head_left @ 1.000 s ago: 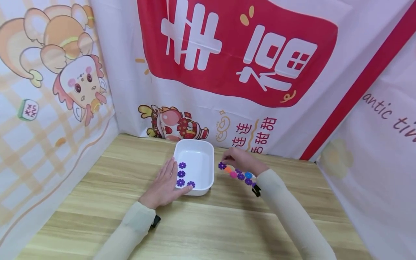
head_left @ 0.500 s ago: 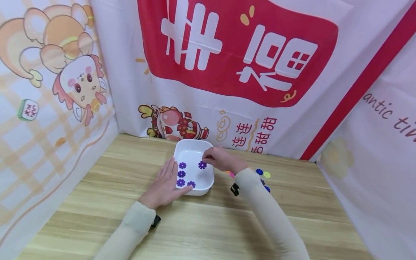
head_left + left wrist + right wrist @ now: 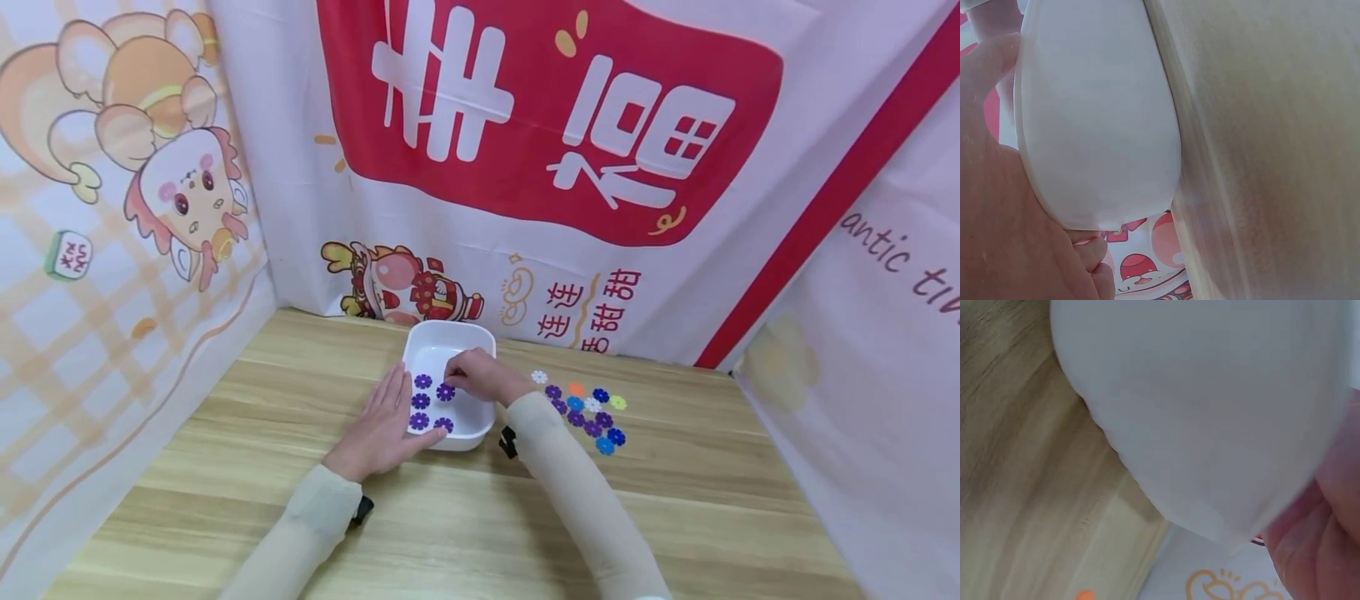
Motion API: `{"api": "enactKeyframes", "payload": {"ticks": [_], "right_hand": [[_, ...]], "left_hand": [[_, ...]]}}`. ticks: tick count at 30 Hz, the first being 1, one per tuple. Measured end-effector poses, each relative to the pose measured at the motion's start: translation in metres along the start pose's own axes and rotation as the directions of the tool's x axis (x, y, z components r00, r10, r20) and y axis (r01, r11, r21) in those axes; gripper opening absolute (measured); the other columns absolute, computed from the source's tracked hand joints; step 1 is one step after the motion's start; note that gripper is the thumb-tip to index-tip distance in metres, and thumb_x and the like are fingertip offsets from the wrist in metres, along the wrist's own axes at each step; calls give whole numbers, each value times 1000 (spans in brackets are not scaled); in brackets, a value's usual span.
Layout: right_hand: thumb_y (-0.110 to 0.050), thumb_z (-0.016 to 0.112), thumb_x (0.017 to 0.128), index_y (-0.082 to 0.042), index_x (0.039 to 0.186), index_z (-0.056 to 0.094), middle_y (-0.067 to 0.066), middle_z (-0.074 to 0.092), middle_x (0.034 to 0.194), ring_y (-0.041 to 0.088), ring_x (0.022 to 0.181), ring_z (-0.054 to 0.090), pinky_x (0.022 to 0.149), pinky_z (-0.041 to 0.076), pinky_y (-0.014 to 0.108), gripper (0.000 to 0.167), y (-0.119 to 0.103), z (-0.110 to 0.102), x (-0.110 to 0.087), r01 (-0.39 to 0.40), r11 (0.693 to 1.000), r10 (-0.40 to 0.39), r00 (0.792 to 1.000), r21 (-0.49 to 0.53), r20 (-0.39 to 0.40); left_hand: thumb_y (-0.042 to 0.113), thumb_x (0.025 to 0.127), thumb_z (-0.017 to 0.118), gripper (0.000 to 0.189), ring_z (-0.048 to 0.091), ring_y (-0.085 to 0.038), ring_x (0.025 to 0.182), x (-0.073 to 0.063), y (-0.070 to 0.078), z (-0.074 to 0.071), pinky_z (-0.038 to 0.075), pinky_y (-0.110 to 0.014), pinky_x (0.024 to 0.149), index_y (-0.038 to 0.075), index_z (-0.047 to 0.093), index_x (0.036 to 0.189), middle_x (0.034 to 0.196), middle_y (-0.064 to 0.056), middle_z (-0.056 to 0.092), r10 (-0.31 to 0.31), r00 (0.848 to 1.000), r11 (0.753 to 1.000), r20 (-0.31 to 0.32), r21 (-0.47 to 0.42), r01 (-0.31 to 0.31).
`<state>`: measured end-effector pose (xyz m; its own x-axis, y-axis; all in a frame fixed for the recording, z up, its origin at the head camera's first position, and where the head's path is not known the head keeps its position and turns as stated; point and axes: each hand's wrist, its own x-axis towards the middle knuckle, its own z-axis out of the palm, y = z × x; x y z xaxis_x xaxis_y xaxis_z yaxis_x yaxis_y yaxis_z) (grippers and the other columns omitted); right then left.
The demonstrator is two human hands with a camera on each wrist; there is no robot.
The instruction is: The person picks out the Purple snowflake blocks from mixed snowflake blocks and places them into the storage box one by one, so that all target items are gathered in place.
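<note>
A white rectangular tray (image 3: 468,417) stands at the back of the table with several purple flower-shaped plastic discs (image 3: 420,401) inside, along its left and near sides. My left hand (image 3: 375,433) rests against the tray's left side, fingers straight and thumb over the near rim. Over the tray's middle, my right hand (image 3: 483,375) pinches another purple disc (image 3: 446,392) by its edge. Both wrist views mainly show the tray's outer wall (image 3: 1097,125), hiding the pinched disc. In the left wrist view the thumb (image 3: 997,56) touches the tray's rim.
Right of the tray lies a loose group of flower discs, several purple (image 3: 575,418), with blue (image 3: 605,446), orange (image 3: 576,389), yellow (image 3: 617,402) and white (image 3: 539,377) ones. Printed cloth walls (image 3: 480,208) border the wooden table (image 3: 450,533) behind and at both sides.
My right hand has carried the purple disc leftward from the loose group into the tray area, uncovering more loose discs. The left hand and tray have stayed in place.
</note>
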<state>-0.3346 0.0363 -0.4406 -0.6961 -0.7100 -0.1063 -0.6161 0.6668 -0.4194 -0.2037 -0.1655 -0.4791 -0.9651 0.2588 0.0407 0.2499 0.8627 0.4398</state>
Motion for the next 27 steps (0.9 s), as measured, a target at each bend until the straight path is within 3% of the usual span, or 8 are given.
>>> {"api": "enactKeyframes", "payload": {"ticks": [10, 19, 24, 27], "right_hand": [[-18, 67, 104, -13, 104, 80, 0, 80, 99, 11, 93, 72, 100, 60, 31, 14, 0, 9, 12, -83, 996, 84, 994, -16, 64], [-21, 69, 103, -17, 103, 82, -3, 79, 96, 9, 91, 72, 97, 62, 31, 13, -3, 17, 15, -182, 980, 189, 978, -79, 92], [-23, 69, 104, -19, 104, 82, -4, 80, 96, 9, 93, 73, 100, 62, 33, 14, -3, 16, 15, -197, 979, 202, 975, -59, 91], [-21, 70, 103, -18, 106, 82, -2, 80, 99, 10, 94, 73, 99, 61, 31, 13, -2, 14, 15, -168, 984, 173, 981, -56, 90]], "left_hand": [[78, 97, 51, 119, 0, -44, 166, -1, 0, 0, 9, -58, 135, -7, 4, 165, 176, -25, -8, 0, 1000, 1000, -5, 2, 0], [77, 97, 51, 119, -2, -43, 166, 0, 0, 3, 7, -57, 136, -6, -1, 165, 176, -23, -11, 5, 1000, 1000, 8, -1, -5], [78, 97, 50, 119, -4, -42, 166, 0, 1, 2, 7, -58, 136, -7, 1, 165, 176, -23, -11, 7, 1000, 1000, 7, -5, -7], [80, 96, 49, 120, -4, -42, 166, 1, 0, 1, 7, -58, 135, -7, 2, 165, 176, -24, -11, 4, 1000, 1000, 4, -1, -4]]}}
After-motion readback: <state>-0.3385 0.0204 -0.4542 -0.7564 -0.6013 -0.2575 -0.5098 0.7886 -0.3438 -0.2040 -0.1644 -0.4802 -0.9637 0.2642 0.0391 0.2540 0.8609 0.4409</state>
